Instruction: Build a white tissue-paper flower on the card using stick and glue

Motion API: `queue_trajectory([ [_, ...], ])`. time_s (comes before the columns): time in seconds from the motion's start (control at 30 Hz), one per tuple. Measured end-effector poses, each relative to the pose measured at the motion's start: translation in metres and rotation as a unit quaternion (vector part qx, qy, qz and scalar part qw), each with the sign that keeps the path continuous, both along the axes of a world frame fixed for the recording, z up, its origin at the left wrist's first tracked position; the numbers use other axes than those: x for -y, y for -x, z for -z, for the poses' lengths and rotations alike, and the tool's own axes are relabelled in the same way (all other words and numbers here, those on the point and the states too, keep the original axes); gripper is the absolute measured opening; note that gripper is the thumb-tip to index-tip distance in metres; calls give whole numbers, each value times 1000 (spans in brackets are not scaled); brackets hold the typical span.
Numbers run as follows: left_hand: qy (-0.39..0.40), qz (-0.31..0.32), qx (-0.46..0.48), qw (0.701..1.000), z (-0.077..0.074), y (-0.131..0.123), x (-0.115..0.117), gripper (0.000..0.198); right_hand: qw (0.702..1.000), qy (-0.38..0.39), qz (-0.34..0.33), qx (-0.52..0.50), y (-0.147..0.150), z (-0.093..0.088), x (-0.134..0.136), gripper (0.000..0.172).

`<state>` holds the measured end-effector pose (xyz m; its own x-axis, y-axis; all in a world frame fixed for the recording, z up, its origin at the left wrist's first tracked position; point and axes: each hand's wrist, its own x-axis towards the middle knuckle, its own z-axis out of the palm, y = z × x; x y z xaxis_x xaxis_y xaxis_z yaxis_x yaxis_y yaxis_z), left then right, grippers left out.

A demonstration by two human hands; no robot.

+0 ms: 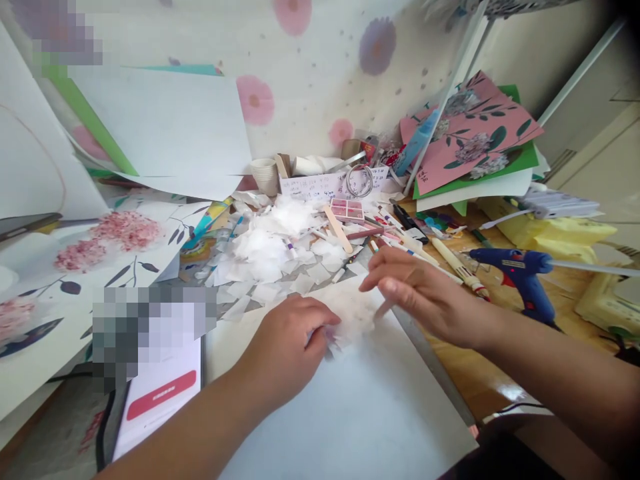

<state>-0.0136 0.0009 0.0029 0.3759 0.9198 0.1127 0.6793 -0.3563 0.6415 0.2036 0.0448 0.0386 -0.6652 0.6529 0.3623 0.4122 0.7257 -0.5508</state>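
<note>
We are making out "00" among handwriting on the white box (315, 185) (lettering on the pink card (440, 155) and phone (167, 363) is looking blurred).

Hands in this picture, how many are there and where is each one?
2: the left hand is at the left edge of the pale ruffled cluster on the white sheet, the right hand by its upper right side. No others show.

A wooden table (470, 373) carries a blue glue gun (520, 272) and a grey mat (430, 360).
</note>
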Motion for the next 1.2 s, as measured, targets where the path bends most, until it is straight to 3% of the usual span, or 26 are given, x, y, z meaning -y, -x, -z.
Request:
queue_trajectory([
  [0.1,-18,9,-9,1000,1,1,1,31,994,48,61,-72,2,-14,1,43],
  [0.2,-33,17,-14,999,1,1,2,32,990,89,58,-97,11,-18,5,34],
  [0.33,-33,27,-27,999,2,1,1,34,992,116,40,-18,24,-11,7,26],
  [0.73,-17,34,-44,998,1,1,1,34,986,115,44,117,40,6,1,27],
  [1.03,-22,-1,-41,999,-2,4,-1,31,987,89,1,133,44,12,-1,22],
  [1.2,-17,-11,-42,999,-4,4,-2,31,988,120,19,97,40,18,0,23],
])
